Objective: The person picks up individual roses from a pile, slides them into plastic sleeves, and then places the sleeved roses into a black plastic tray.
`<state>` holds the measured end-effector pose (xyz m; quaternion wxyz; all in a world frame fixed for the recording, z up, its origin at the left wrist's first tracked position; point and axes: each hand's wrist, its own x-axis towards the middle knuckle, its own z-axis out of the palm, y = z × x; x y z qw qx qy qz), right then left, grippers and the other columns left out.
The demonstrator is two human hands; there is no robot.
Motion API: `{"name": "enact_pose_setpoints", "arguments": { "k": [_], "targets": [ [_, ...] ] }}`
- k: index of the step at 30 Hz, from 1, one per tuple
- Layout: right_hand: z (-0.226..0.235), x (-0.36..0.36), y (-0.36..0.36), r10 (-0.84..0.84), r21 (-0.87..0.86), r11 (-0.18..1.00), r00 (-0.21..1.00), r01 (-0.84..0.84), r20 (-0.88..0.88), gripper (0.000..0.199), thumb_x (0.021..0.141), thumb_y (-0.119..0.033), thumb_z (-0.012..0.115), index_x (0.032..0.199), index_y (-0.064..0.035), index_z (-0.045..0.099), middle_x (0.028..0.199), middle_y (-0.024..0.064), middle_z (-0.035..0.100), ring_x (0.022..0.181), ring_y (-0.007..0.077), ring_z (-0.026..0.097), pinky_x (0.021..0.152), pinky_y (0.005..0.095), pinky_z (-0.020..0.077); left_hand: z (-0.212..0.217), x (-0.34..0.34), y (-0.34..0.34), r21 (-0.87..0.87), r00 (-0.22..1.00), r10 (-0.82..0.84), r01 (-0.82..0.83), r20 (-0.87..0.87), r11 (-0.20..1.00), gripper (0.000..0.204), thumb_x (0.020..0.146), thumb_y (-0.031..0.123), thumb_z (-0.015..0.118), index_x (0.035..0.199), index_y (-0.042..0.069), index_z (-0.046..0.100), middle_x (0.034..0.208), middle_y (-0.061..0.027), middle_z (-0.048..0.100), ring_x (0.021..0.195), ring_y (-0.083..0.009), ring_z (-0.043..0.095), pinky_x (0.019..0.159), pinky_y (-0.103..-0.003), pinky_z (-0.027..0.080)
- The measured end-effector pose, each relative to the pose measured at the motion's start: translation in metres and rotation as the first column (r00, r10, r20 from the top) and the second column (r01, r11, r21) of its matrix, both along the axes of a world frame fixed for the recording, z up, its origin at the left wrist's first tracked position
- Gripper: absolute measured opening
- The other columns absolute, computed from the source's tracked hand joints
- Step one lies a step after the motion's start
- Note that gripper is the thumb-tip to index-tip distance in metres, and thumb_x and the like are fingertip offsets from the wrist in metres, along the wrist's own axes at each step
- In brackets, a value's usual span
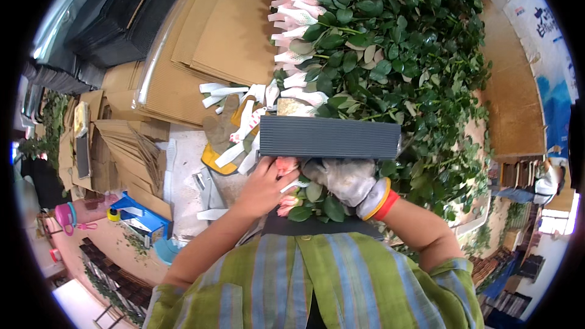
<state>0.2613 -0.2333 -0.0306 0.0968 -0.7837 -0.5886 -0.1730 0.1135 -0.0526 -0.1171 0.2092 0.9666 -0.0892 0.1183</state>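
Near my body, my bare left hand [266, 184] is closed around pink roses [287, 205], whose heads show beside its fingers. To the right, my right hand [342, 176], in a grey-white work glove with an orange and yellow cuff, curls over the leafy stems; its fingertips are partly hidden. Just beyond both hands stands a dark grey corrugated sheet [329, 136], which covers part of the table behind it. Green leaves [332, 209] poke out below the glove. Beneath lies another dark sheet [286, 225] against my striped shirt.
Rows of roses in white foam net sleeves [298, 18] with dense foliage [390, 36] fill the far right. Loose sleeves, a yellow-grey glove [222, 134] and a metal stapler-like tool [209, 190] lie left. Flat cardboard [225, 30] is stacked behind; a blue tape dispenser [141, 216] sits lower left.
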Motion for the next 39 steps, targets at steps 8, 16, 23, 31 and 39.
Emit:
{"name": "enact_pose_setpoints", "arguments": {
  "k": [8,16,23,31,39],
  "targets": [
    [-0.013,-0.008,-0.007,-0.149,-0.213,0.966,0.989,0.144,-0.009,0.046,0.089,-0.049,0.062,0.121,-0.016,0.067,0.116,0.0057,0.065,0.1,0.0239,0.063,0.08,0.0438,0.0497,0.008,-0.005,-0.006,0.071,0.982,0.191,-0.191,0.009,0.979,0.043,0.076,0.034,0.075,0.116,0.025,0.066,0.135,-0.0141,0.042,0.124,-0.0369,0.041,0.105,-0.05,0.037],
    [-0.02,-0.008,-0.006,-0.186,-0.177,0.969,0.981,0.174,-0.05,0.033,0.093,-0.043,0.052,0.122,-0.0332,0.064,0.112,0.0012,0.064,0.101,0.0221,0.063,0.081,0.0473,0.0503,0.002,-0.006,-0.009,0.088,0.995,0.092,-0.094,0.027,0.992,0.038,0.078,0.028,0.075,0.115,0.022,0.066,0.141,-0.002,0.051,0.125,-0.0271,0.049,0.108,-0.057,0.03],
    [-0.025,-0.004,-0.004,-0.159,-0.318,0.943,0.973,0.1,-0.165,0.031,0.097,-0.041,0.046,0.123,-0.039,0.064,0.12,0.001,0.065,0.11,0.0221,0.063,0.092,0.0513,0.0473,-0.003,-0.007,-0.006,-0.108,0.98,0.146,-0.162,-0.136,0.981,0.041,0.081,0.028,0.073,0.121,0.024,0.065,0.144,-0.0041,0.05,0.129,-0.0252,0.049,0.111,-0.06,0.025],
    [-0.02,-0.002,-0.006,-0.13,-0.335,0.94,0.978,0.07,-0.162,0.03,0.096,-0.035,0.047,0.119,-0.0384,0.065,0.115,0.003,0.066,0.107,0.0252,0.065,0.093,0.0484,0.0479,0.009,-0.001,-0.007,0.088,0.987,0.154,-0.15,-0.042,0.985,0.041,0.077,0.03,0.074,0.117,0.029,0.066,0.14,-0.0045,0.051,0.127,-0.026,0.049,0.109,-0.065,0.024],
    [-0.015,0.004,-0.01,0.013,-0.214,0.976,0.995,-0.033,-0.095,0.032,0.092,-0.028,0.052,0.121,-0.0359,0.064,0.096,-0.001,0.069,0.085,0.0231,0.067,0.069,0.0405,0.0548,0.008,0.002,-0.001,-0.011,0.998,0.022,-0.021,0.06,1.0,0.045,0.074,0.025,0.075,0.117,0.017,0.066,0.132,-0.0109,0.057,0.121,-0.0321,0.055,0.106,-0.049,0.04]
  ]
}}
